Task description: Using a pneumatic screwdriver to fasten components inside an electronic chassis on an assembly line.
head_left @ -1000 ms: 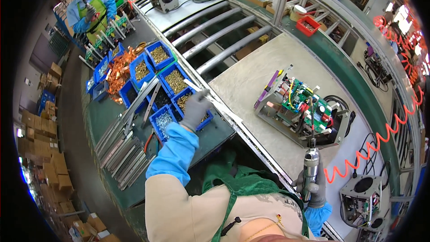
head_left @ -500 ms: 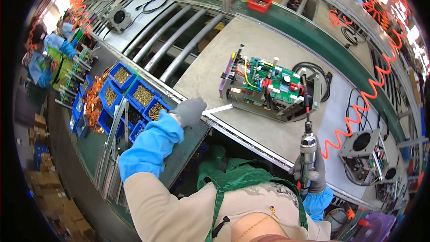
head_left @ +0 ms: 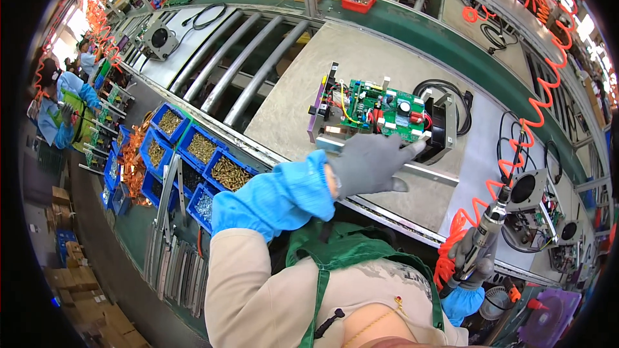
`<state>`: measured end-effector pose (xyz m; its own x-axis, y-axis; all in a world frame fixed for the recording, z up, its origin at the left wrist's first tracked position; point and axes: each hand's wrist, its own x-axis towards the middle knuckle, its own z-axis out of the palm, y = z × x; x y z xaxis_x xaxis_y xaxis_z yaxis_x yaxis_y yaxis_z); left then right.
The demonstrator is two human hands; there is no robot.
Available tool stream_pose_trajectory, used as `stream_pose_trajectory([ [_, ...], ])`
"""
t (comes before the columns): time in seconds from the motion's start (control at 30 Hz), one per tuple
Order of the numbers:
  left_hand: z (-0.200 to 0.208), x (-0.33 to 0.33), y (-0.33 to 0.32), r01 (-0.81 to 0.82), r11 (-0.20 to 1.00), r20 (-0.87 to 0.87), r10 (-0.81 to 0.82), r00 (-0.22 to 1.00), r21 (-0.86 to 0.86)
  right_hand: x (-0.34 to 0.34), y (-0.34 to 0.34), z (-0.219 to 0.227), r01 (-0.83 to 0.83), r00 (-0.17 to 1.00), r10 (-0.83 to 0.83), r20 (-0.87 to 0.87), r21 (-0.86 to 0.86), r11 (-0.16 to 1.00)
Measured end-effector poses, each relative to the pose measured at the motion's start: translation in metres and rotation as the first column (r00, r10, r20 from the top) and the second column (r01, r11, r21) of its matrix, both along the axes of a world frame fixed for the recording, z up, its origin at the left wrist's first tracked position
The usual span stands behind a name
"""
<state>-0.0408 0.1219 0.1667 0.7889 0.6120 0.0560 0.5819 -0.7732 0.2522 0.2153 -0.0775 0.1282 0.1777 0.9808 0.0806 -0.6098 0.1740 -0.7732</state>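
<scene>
My left hand (head_left: 374, 166), in a grey glove, reaches across the near side of an open electronic unit (head_left: 387, 106) with a green circuit board. A flat metal strip (head_left: 435, 174) sticks out between its thumb and fingers, along the unit's near lower edge. The hand hides part of that edge. At the right, my right hand (head_left: 478, 269), gloved too, is wrapped round a silver power screwdriver (head_left: 491, 220), tilted up and away from the unit. A coiled orange air hose (head_left: 461, 222) hangs beside it.
Blue bins (head_left: 230, 173) of screws and small parts stand at the left, with metal strips (head_left: 177, 277) lying nearer me. Rollers (head_left: 264, 67) run beside the board under the unit. A black cable (head_left: 465, 106) lies behind it; another unit (head_left: 525, 190) stands at the right. A co-worker (head_left: 68, 106) is far left.
My left hand has moved right with the metal strip, from beside the bins to the unit's near edge. My right hand has swung the screwdriver right, away from the unit.
</scene>
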Motion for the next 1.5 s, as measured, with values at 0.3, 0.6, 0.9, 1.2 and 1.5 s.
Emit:
stream_pose_trajectory([
  [0.3, -0.03, -0.001, 0.051, 0.018, 0.96, 0.011, -0.022, 1.0, 0.279, -0.02, -0.004, -0.001, 0.081, 0.996, -0.08, 0.032, -0.015, 0.997],
  [0.6, -0.029, 0.004, 0.065, 0.008, 0.92, 0.185, -0.087, 0.979, 0.391, -0.029, 0.004, -0.001, 0.042, 0.998, -0.042, 0.052, -0.004, 0.999],
  [0.9, -0.036, -0.008, 0.065, 0.021, 0.936, 0.058, -0.043, 0.997, 0.35, -0.055, -0.005, 0.005, 0.113, 0.993, -0.11, 0.042, -0.059, 0.992],
  [1.2, -0.048, -0.005, 0.085, 0.034, 0.915, 0.196, -0.123, 0.973, 0.403, -0.05, 0.002, 0.003, 0.034, 0.999, -0.039, -0.023, -0.176, 0.984],
  [1.5, -0.046, -0.007, 0.078, -0.047, 0.958, 0.317, -0.048, 0.947, 0.283, -0.058, -0.01, -0.012, 0.047, 0.999, -0.042, 0.023, -0.27, 0.962],
])
